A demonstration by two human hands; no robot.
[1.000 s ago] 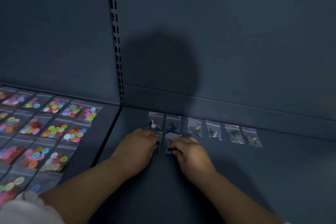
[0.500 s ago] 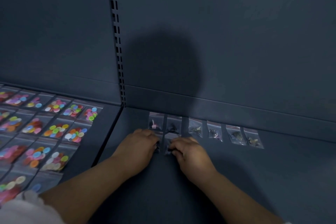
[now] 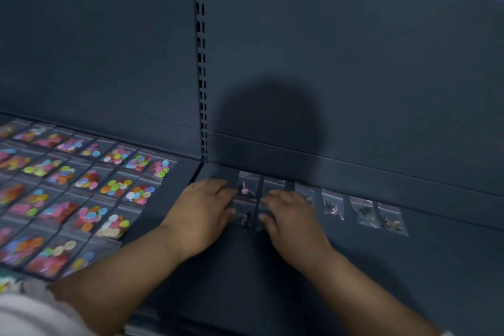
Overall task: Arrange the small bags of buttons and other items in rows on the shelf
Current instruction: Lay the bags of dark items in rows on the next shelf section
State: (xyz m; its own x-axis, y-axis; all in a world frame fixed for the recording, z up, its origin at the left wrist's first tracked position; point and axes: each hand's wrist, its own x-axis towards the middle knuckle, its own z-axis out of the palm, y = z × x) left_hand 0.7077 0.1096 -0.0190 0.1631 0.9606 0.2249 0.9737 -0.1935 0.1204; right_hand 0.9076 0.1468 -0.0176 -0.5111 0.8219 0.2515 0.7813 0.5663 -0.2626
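Observation:
A back row of small clear bags with dark trinkets lies along the rear of the dark grey shelf [image 3: 354, 267], from the bag with a pink piece [image 3: 246, 186] to the rightmost bag [image 3: 393, 219]. In front of it a second row starts with two small bags [image 3: 246, 218], side by side between my hands. My left hand [image 3: 201, 213] rests palm down with its fingertips on the left bag. My right hand [image 3: 290, 217] has its fingertips on the right bag [image 3: 261, 215] and covers part of the back row. Both hands are blurred.
The left shelf section is covered with rows of clear bags of bright buttons [image 3: 114, 188]. A slotted upright [image 3: 201, 63] divides the two sections. The dark back panel [image 3: 354, 90] rises right behind the back row. A white sleeve [image 3: 30, 314] shows at bottom left.
Both hands stay on the two front bags and shift only slightly. The view has swung, so more of the button bags on the left shows.

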